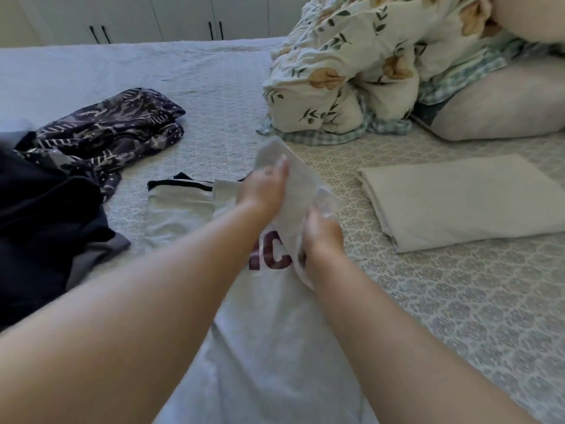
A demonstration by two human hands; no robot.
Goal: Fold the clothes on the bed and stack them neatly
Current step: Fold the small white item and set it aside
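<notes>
A light grey T-shirt (pixel 269 332) with dark red letters and a black-trimmed sleeve lies lengthwise on the bed in front of me. Its right sleeve side is lifted off the bed. My left hand (pixel 263 186) grips the raised fabric near the top. My right hand (pixel 321 237) grips the same fold lower down, beside the letters. A folded white cloth (pixel 458 200) lies flat on the right. A dark patterned garment (pixel 104 130) lies crumpled at the left, next to a black garment (pixel 39 215).
The bed (pixel 458 316) has a pale patterned cover. A bunched floral duvet (pixel 351 65) and pillows (pixel 504 105) fill the far right. White wardrobe doors (pixel 153 16) stand beyond the bed's far edge.
</notes>
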